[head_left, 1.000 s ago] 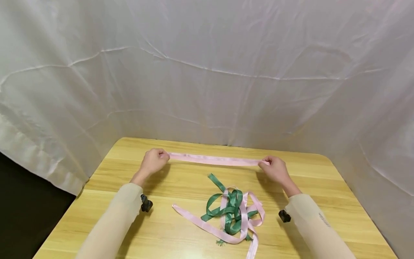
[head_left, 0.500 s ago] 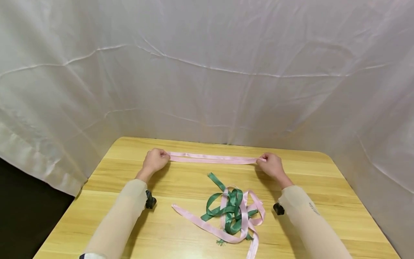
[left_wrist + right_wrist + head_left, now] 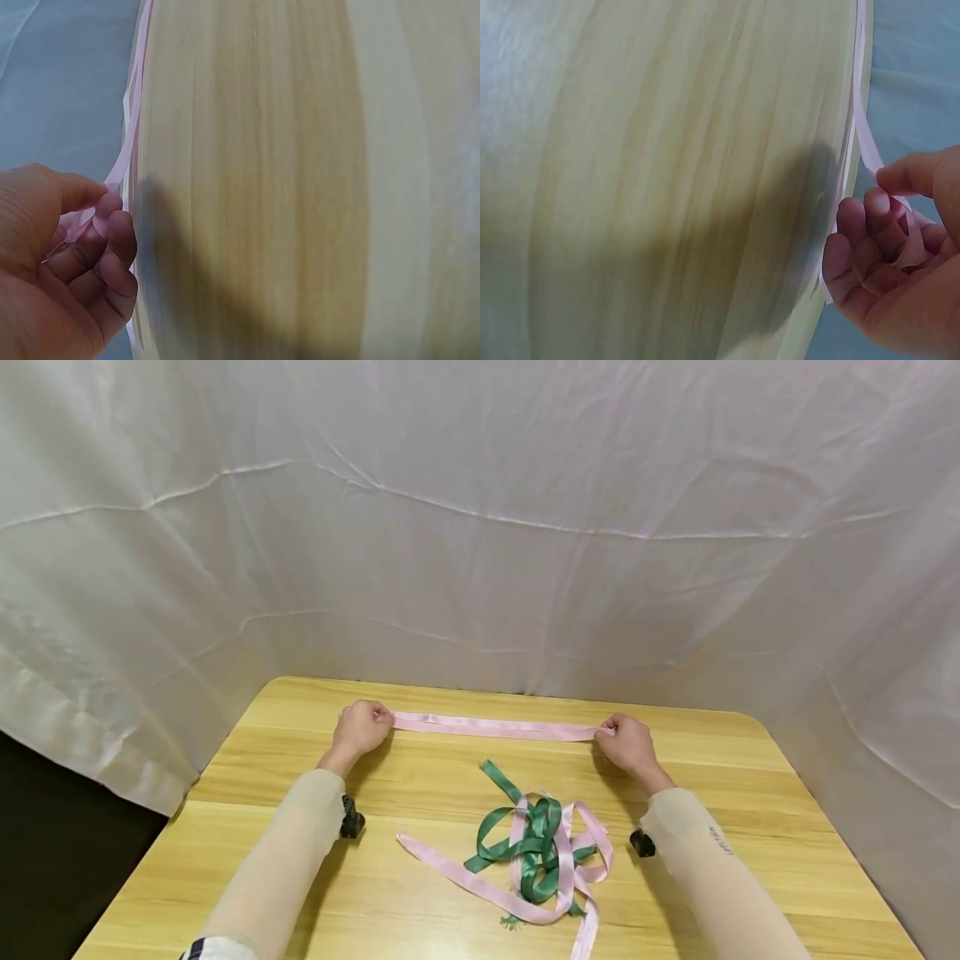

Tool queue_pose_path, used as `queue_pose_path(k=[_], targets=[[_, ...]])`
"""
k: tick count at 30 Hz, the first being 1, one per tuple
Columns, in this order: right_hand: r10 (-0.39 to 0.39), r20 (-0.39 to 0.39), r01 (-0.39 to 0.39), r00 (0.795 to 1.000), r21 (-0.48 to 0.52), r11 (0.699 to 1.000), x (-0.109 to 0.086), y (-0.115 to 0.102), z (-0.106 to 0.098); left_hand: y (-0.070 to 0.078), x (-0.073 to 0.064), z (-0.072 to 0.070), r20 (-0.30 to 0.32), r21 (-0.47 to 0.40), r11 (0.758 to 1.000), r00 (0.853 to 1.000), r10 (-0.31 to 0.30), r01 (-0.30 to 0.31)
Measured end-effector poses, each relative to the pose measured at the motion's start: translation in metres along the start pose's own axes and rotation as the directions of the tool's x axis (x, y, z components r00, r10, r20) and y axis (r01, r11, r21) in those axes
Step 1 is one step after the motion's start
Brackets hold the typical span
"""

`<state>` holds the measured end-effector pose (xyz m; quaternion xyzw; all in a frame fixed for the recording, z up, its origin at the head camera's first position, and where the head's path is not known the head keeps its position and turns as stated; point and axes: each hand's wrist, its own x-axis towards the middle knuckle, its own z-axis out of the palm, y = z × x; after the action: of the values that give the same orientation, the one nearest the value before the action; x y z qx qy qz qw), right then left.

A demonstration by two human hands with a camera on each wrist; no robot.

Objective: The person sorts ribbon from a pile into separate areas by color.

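Note:
A pink ribbon [image 3: 510, 733] runs taut, left to right, across the far part of the table. My left hand [image 3: 358, 729] pinches one end between thumb and fingers; a frayed tip pokes into the palm in the left wrist view. At the other end my right hand [image 3: 628, 745] pinches it, with a short tail [image 3: 913, 244] hanging over the fingers. Close along it shows a second pink strip, passing behind both hands in the wrist views. Nearer the front lies a loose tangle of green ribbon [image 3: 536, 845] and pink ribbon [image 3: 472, 881].
The wooden table [image 3: 300, 893] has rounded far corners. A pale cloth curtain [image 3: 480, 568] hangs around its back and sides. Small black cameras [image 3: 351, 818] sit at both wrists. A dark area [image 3: 67, 852] shows at the left, beyond the table edge.
The right hand has shifted slightly left with its ribbon end. A gap between the two pink strips appeared half a second ago and has narrowed again. The tangle has stayed put.

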<state>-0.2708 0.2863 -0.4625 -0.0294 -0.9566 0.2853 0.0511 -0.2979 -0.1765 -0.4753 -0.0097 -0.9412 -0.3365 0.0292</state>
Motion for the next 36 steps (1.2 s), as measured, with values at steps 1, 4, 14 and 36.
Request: queue_pose_path(k=[1,4,14,36], targets=[[0.004,0.0,-0.004,1.0,-0.004,1.0,0.0,0.001,0.0,0.001,-0.001,0.0,-0.001,-0.001,1.0,1.0,-0.004,0.004],[0.011,0.004,-0.01,1.0,-0.006,1.0,-0.001,0.003,-0.001,0.002,-0.001,0.001,0.0,-0.003,1.0,1.0,-0.007,0.007],[0.014,0.006,-0.014,1.0,0.015,1.0,-0.002,0.008,-0.006,0.001,-0.005,-0.006,-0.016,0.054,0.996,0.997,-0.071,0.071],[-0.288,-0.01,0.288,0.958,0.064,0.956,-0.041,-0.025,-0.006,0.03,-0.046,-0.002,-0.038,0.117,0.983,0.988,0.148,-0.143]])
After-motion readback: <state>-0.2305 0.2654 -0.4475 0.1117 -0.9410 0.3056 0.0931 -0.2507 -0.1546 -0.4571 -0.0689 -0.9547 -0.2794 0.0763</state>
